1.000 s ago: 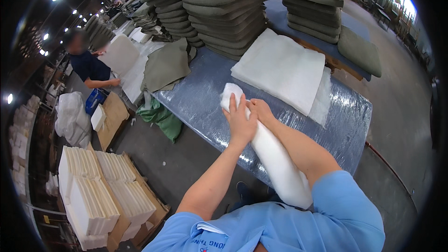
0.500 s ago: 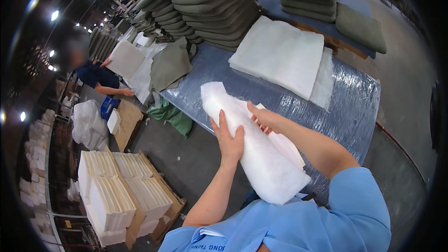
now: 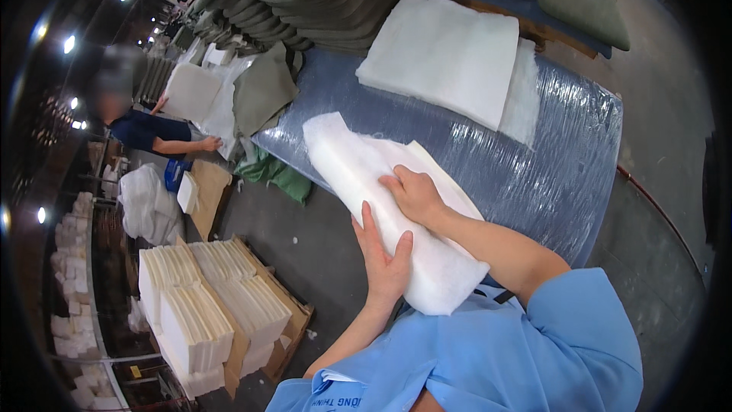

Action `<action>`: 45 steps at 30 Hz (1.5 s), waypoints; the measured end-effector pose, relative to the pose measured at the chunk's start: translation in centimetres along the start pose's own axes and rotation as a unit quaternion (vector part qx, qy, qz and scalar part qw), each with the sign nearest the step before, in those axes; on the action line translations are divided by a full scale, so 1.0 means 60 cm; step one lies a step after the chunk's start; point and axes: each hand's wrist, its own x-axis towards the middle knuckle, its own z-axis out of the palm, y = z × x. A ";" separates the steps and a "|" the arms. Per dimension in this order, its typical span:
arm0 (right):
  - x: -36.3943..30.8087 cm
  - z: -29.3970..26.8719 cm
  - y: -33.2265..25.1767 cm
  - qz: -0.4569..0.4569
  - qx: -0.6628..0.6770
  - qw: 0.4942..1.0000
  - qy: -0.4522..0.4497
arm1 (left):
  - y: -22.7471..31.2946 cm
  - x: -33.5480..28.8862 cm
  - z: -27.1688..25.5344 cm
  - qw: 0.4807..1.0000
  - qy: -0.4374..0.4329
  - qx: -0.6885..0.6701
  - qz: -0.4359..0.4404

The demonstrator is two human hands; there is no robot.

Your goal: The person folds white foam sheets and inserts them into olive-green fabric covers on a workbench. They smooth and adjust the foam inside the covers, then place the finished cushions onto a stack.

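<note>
A sheet of fluffy white batting (image 3: 358,175) is folded over a flat cream-white pad (image 3: 450,187), which looks like foam. The bundle lies slanted across the near edge of the table, its lower end against my shirt. My left hand (image 3: 387,263) rests along the bundle's left side, thumb and fingers spread against the batting. On top, my right hand (image 3: 415,192) has its fingers curled into the batting beside the pad, with the thumb pressing down. The fingertips of my right hand are partly hidden.
White batting sheets (image 3: 446,57) lie on the plastic-wrapped blue-grey table (image 3: 572,145). Grey-green cushion pads (image 3: 320,0) are stacked at the back. A cardboard-lined stack of cream foam pads (image 3: 191,320) stands lower left. Another person (image 3: 149,130) handles a pale pad at far left.
My right hand has moved left from the pad's far side onto the top of the batting and curled its fingers. My left hand has slid slightly nearer me along the bundle.
</note>
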 end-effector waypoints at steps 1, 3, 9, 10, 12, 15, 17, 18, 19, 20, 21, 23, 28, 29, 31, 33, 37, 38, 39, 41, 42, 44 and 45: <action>0.002 0.002 0.009 -0.012 -0.006 1.000 0.010 | 0.003 0.001 0.001 1.000 -0.004 -0.015 -0.007; 0.010 -0.005 0.008 0.026 0.018 0.999 -0.034 | 0.019 0.009 -0.004 0.999 -0.001 -0.042 -0.027; -0.065 -0.094 0.001 0.225 0.075 0.941 -0.241 | 0.025 -0.004 0.000 0.997 0.032 -0.052 -0.045; -0.104 -0.085 0.017 0.193 0.079 0.957 -0.201 | 0.025 -0.005 0.003 0.998 0.028 -0.023 -0.042; -0.143 -0.084 0.011 0.164 0.087 0.969 -0.161 | 0.027 -0.004 0.004 0.998 0.024 0.037 -0.033; -0.164 -0.085 -0.029 0.158 0.089 0.972 -0.149 | 0.023 -0.004 0.006 0.998 0.034 0.033 -0.037; -0.172 -0.085 -0.032 0.124 0.070 0.984 -0.111 | 0.021 0.001 0.007 0.999 0.024 -0.027 -0.034; -0.173 -0.085 -0.026 0.091 0.054 0.990 -0.097 | 0.020 -0.001 0.007 0.998 0.018 -0.057 -0.033; -0.170 -0.084 -0.018 0.057 0.037 0.994 -0.084 | 0.016 -0.006 0.007 0.996 0.019 -0.076 -0.031; -0.167 -0.084 -0.006 0.022 0.018 0.997 -0.067 | 0.015 -0.008 0.009 0.995 0.020 -0.097 -0.026; -0.164 -0.080 0.003 0.006 0.015 0.998 -0.062 | 0.015 -0.013 0.011 0.992 0.020 -0.118 -0.022; -0.157 -0.062 0.023 -0.023 0.007 0.999 -0.049 | 0.031 -0.050 0.003 0.997 -0.008 -0.067 -0.030; -0.158 -0.020 0.027 -0.034 0.014 0.996 -0.076 | 0.023 -0.100 -0.001 0.999 -0.011 0.045 -0.027; -0.158 -0.019 0.027 -0.024 0.018 0.996 -0.089 | 0.019 -0.098 -0.005 0.998 -0.009 0.050 -0.029; -0.146 -0.033 0.035 0.042 0.056 0.990 -0.125 | 0.017 -0.099 -0.005 0.998 -0.008 0.053 -0.025; -0.149 -0.061 0.037 0.127 0.060 0.971 -0.195 | 0.019 -0.095 0.002 0.999 -0.005 0.047 -0.019; -0.218 -0.142 -0.010 0.241 0.051 0.923 -0.295 | 0.034 -0.093 0.007 0.999 0.019 0.027 -0.032; -0.242 -0.145 -0.015 0.250 0.065 0.924 -0.281 | 0.035 -0.091 0.011 0.999 0.022 0.032 -0.027; -0.257 -0.144 -0.010 0.222 0.083 0.946 -0.221 | 0.038 -0.085 0.017 0.999 0.024 0.036 -0.018; -0.274 -0.134 -0.002 0.160 0.116 0.975 -0.101 | 0.041 -0.077 0.022 0.999 0.027 0.026 0.002; -0.276 -0.134 -0.004 0.139 0.099 0.985 -0.025 | 0.042 -0.074 0.023 0.999 0.029 0.023 0.011; -0.277 -0.134 -0.010 0.087 0.080 0.992 0.033 | 0.043 -0.071 0.028 0.999 0.028 0.017 0.015; -0.276 -0.135 -0.014 0.062 0.071 0.994 0.062 | 0.044 -0.071 0.029 0.999 0.026 0.014 0.017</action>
